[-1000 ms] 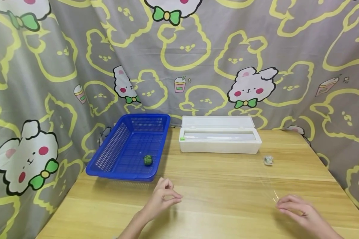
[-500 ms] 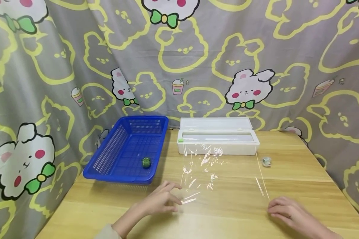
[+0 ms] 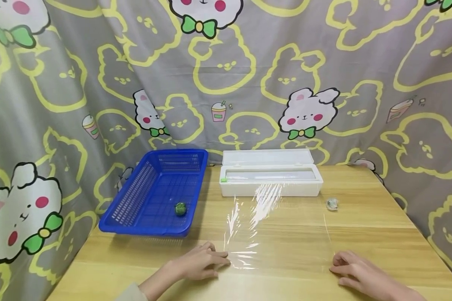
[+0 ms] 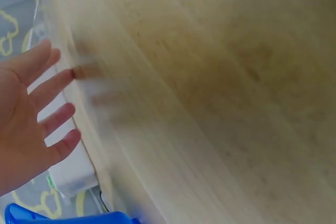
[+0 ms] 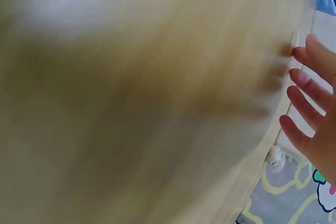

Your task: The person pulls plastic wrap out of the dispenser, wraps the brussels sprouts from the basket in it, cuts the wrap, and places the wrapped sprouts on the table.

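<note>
Clear film (image 3: pixel 265 205) stretches from the front of the white box (image 3: pixel 271 188) over the wooden table, with bright glints on it. My left hand (image 3: pixel 201 263) touches the film's near left corner, its fingers spread and the thumb apart. At the near right corner, the fingertips of my right hand (image 3: pixel 361 274) rest by the film's edge, palm down. The left wrist view shows the left hand (image 4: pixel 31 108) with spread fingers. In the right wrist view the right hand (image 5: pixel 317 98) has its fingers spread; the film there is hard to make out.
A blue basket (image 3: pixel 147 230) stands at the left with a round green item (image 3: pixel 180 209) in it. A small wrapped ball (image 3: pixel 332 204) lies right of the box, whose lid (image 3: pixel 267 157) stands open. A patterned curtain (image 3: pixel 248 62) hangs behind the table.
The film now lies lower and smoother over the table between the hands. My left hand has moved down slightly and its fingers have spread from a pinch; my right hand has shifted left and down.
</note>
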The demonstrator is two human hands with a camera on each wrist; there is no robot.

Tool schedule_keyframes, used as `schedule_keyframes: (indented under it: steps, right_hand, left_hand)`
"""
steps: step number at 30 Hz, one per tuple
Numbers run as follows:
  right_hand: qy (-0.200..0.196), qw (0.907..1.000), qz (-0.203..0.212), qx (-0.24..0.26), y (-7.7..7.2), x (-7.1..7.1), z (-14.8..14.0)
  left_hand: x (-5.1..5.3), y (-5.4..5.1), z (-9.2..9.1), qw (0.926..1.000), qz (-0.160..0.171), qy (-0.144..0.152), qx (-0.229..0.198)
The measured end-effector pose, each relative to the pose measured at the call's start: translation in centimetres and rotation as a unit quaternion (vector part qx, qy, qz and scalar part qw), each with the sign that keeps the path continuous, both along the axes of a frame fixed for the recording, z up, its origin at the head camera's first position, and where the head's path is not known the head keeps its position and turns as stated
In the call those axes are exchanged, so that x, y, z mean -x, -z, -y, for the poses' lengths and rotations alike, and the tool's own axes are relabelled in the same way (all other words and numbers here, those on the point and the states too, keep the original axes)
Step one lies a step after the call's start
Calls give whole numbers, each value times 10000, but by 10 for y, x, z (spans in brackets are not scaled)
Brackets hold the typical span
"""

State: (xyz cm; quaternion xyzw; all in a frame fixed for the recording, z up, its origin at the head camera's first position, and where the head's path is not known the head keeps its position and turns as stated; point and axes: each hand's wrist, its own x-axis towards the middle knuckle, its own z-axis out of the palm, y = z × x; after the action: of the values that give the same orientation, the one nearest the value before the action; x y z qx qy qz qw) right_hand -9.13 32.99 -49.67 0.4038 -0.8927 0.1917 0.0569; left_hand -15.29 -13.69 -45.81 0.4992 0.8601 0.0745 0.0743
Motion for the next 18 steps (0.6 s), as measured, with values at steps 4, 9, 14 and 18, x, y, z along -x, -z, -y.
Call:
schedule_keyframes:
  steps: [4, 9, 14, 18]
  right_hand:
    - [-10, 9991, 301, -306, -4, -6, -5]
    - [317, 9990, 318, -82, -6, -11, -6]
    - [1053, 9901, 863, 353, -9, -2, 6]
    - [1331, 9824, 1245, 408, -9, 9, 14]
  left_hand:
    - [0, -1, 4, 9986, 493, -207, -40]
    - [4, 0, -3, 9899, 1064, -854, -375]
    - [18, 0, -21, 9899, 770, -949, -713]
    - [26, 6, -33, 9928, 606, -813, -634]
